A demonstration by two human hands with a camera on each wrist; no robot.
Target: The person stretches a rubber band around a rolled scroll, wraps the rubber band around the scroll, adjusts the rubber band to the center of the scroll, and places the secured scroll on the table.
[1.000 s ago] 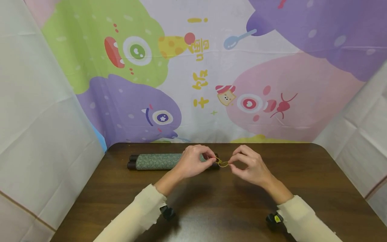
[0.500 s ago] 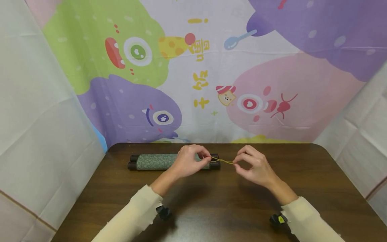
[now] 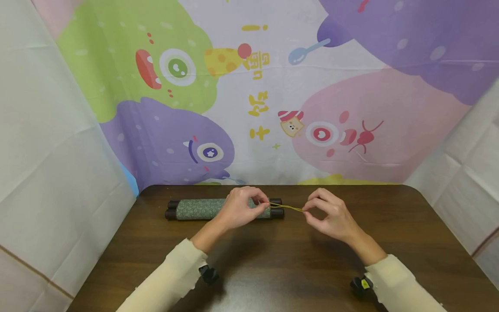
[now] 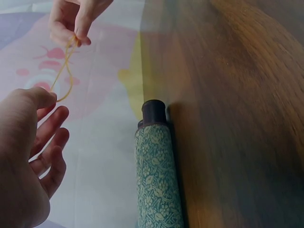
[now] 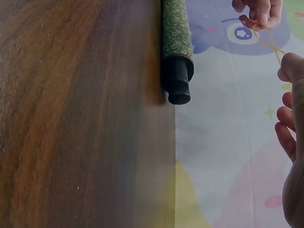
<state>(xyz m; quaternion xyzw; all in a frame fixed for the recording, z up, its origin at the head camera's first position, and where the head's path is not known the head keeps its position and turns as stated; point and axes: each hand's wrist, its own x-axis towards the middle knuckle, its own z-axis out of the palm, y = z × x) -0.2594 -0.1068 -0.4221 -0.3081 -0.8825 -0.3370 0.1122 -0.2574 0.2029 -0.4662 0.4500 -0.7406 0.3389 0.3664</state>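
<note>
Between the two hands a thin yellow cord is stretched nearly level in the head view. My left hand pinches its left end between thumb and forefinger. The other end is pinched by the thumb and forefinger of my right hand. In the left wrist view the cord forms a narrow loop. A rolled scroll, green and flower-patterned with black rod ends, lies on the table beneath and behind my left hand, which hides part of it. The right wrist view shows the scroll's black ends near the table edge, apart from the cord.
The dark wooden table has a rounded back edge. Behind it hangs a cloth printed with cartoon monsters. Pale cloth walls stand on both sides. A small black device is worn at each wrist.
The hands have moved apart, left hand leftward and right hand rightward. The cord, a small bunched loop before, is now drawn out long. The scroll stays in place.
</note>
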